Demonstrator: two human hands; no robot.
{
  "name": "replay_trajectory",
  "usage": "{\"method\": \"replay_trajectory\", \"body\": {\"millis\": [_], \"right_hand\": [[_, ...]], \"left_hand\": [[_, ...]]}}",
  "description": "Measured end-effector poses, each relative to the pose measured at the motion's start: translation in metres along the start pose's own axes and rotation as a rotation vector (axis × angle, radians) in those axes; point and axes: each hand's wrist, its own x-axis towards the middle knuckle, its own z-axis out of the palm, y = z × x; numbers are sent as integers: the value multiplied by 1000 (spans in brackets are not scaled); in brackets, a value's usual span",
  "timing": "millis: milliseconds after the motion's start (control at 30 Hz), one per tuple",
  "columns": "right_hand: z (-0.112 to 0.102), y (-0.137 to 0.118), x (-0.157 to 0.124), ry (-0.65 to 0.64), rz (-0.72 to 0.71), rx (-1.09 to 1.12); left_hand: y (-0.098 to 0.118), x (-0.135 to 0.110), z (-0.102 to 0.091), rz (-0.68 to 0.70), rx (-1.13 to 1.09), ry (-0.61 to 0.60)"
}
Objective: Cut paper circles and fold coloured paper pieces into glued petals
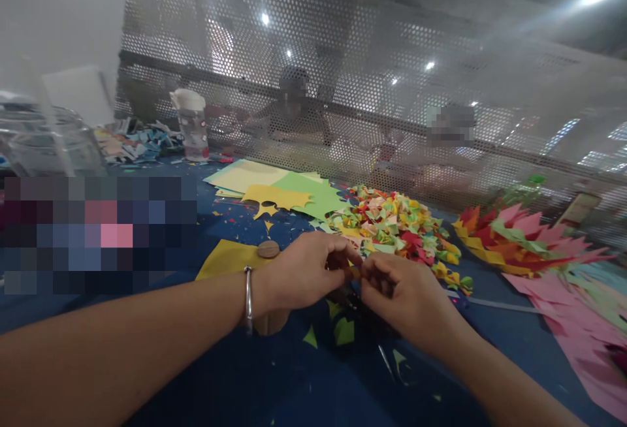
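My left hand, with a silver bangle at the wrist, is closed in a pinch over the middle of the blue table. Its fingertips meet those of my right hand, which is also curled in a pinch. A sliver of yellow-orange paper shows between them; the fingers hide most of it. Just behind lies a heap of small folded paper pieces in red, yellow, green and pink. Beside my left wrist a brown disc rests on a yellow sheet. Green paper scraps lie below my hands.
Green and pale sheets and a cut yellow sheet lie farther back. At right are layered pointed paper strips and pink sheets. A clear jar and a lidded bottle stand left. Perforated mesh borders the table.
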Motion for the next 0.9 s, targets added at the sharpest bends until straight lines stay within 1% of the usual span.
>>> {"method": "replay_trajectory", "body": {"millis": [100, 200, 300, 367, 433, 500, 667, 800, 900], "right_hand": [[-5, 2, 0, 64, 20, 7], [-8, 5, -1, 152, 4, 16], [-7, 5, -3, 183, -86, -16], [-4, 3, -4, 170, -158, -58], [-2, 2, -5, 155, -218, -90], [-1, 1, -4, 144, -255, -108], [-2, 4, -5, 143, -289, -110], [-3, 3, -6, 148, -303, -94], [-3, 0, -5, 154, -253, -50]], "left_hand": [[-2, 2, -3, -88, -118, 25], [4, 2, -3, -203, -354, 119], [13, 1, -1, -338, -610, 169], [16, 1, -1, -421, -710, 163], [18, 0, 0, -470, -765, 151], [18, 0, -1, -501, -804, 144], [19, -3, -1, -563, -848, 102], [20, -3, 3, -532, -879, 95], [20, -3, 6, -475, -901, 137]]}}
